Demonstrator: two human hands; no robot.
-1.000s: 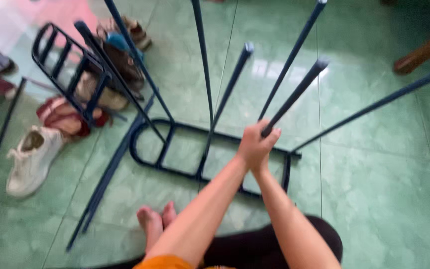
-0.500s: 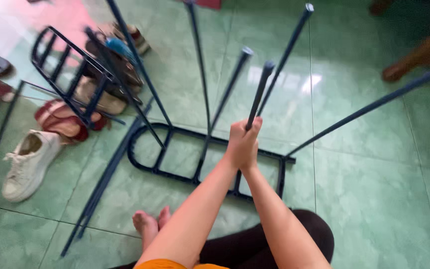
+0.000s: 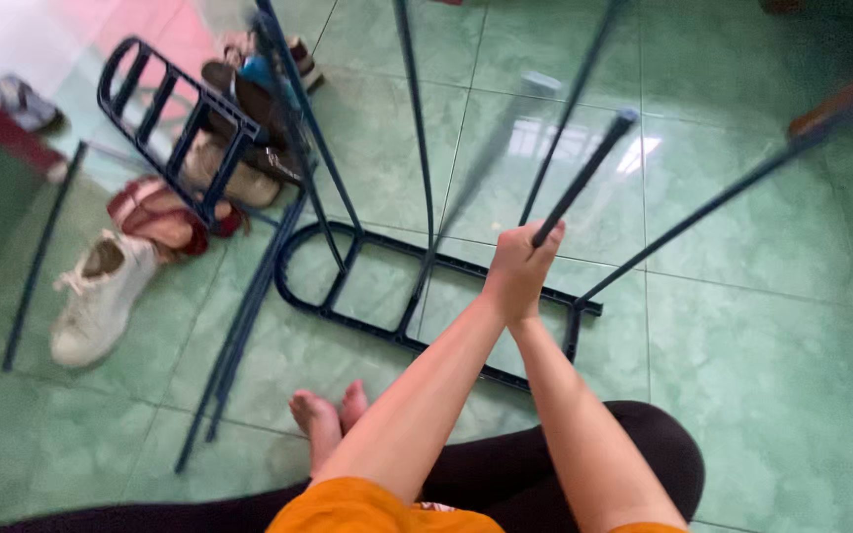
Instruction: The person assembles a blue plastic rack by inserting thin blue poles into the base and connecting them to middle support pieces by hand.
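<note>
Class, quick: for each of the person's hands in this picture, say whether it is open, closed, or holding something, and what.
Left hand: closed around the dark blue rod.
Right hand: closed on the same rod, clasped against the left.

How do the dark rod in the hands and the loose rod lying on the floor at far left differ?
The gripped rod rises tilted off the floor, clasped low down by both hands; the loose rod lies flat on the green tiles, untouched. The gripped rod stands within the rack frame; the loose rod lies apart, beside the white shoe. Both are slim and dark blue.
</note>
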